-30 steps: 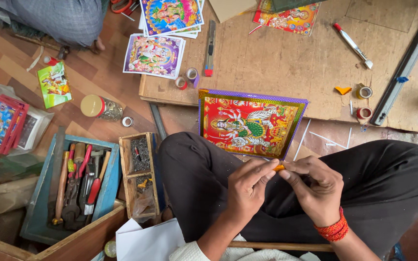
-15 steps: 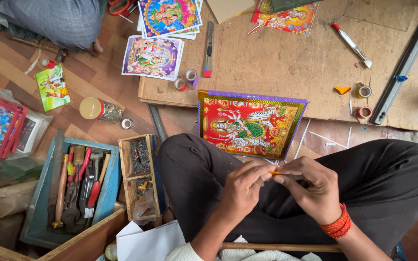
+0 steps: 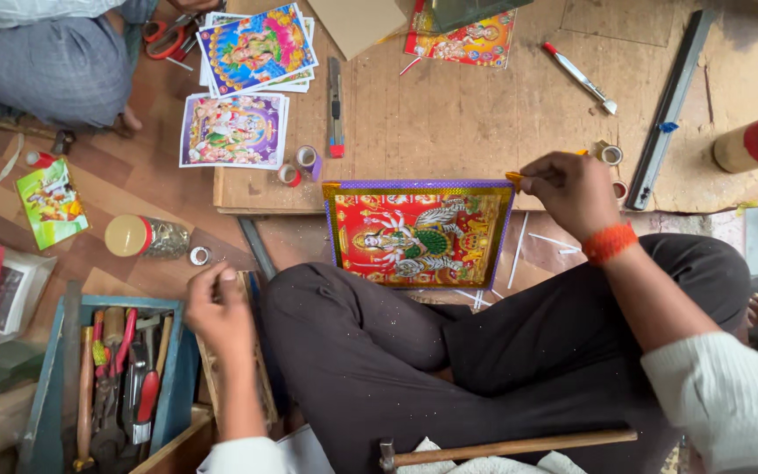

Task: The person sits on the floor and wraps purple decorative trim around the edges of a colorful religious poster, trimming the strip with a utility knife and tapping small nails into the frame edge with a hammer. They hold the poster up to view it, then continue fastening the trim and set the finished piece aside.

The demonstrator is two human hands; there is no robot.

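The framed picture lies against the person's crossed legs, its top edge at the near rim of the wooden board. The right hand pinches a small orange piece at the picture's upper right corner, fingers closed narrow on it. The left hand hovers left of the picture over a small wooden box, fingers curled; what it holds, if anything, I cannot tell. Further left of the picture, a blue toolbox holds pliers, screwdrivers and other handled tools. A jar with a yellow lid lies on its side above the toolbox, filled with small dark bits
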